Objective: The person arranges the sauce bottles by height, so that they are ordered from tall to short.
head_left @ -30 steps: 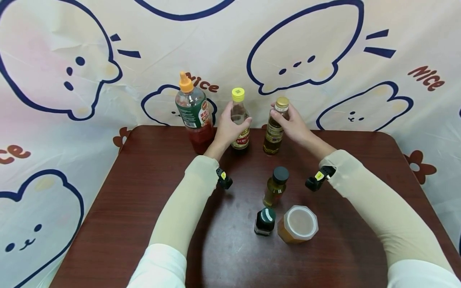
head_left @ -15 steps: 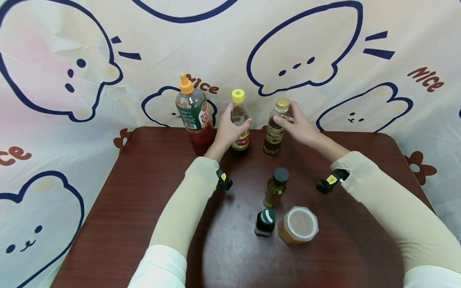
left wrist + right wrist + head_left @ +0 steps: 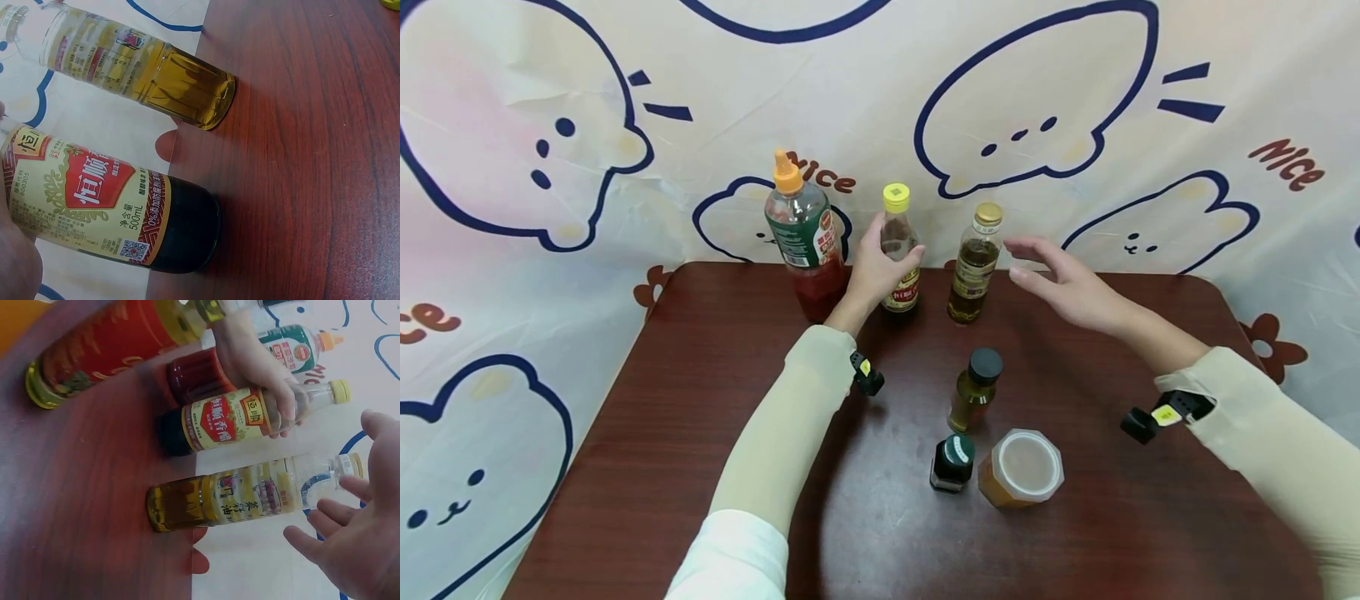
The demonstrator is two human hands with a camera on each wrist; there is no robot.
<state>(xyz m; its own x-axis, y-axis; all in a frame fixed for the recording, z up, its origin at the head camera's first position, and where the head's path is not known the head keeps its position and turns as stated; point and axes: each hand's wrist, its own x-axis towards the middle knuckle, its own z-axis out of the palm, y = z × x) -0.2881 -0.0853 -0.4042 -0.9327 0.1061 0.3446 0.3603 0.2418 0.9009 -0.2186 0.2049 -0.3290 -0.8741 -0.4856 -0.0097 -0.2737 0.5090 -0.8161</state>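
My left hand (image 3: 877,271) grips the upper part of a vinegar bottle (image 3: 904,293) with a yellow cap, standing at the back of the table. Its cream label with a red shield faces the left wrist view, above dark liquid. Just right of it stands a bottle of cooking oil (image 3: 972,275) with a gold cap, upright and partly filled. My right hand (image 3: 1078,287) is apart from that oil bottle, to its right, fingers spread and holding nothing. The right wrist view shows those fingers (image 3: 306,544) beside the clear neck of the oil bottle.
A large bottle of red sauce (image 3: 808,242) with an orange nozzle stands left of the vinegar. Nearer are a dark-capped oil bottle (image 3: 975,390), a small dark bottle (image 3: 952,462) and a white-lidded jar (image 3: 1021,469). A patterned cloth (image 3: 880,100) hangs behind the table.
My right hand has let go of the gold-capped cooking oil bottle and drawn away to the right. The bottle stays upright in place. My left hand keeps its grip on the vinegar bottle.
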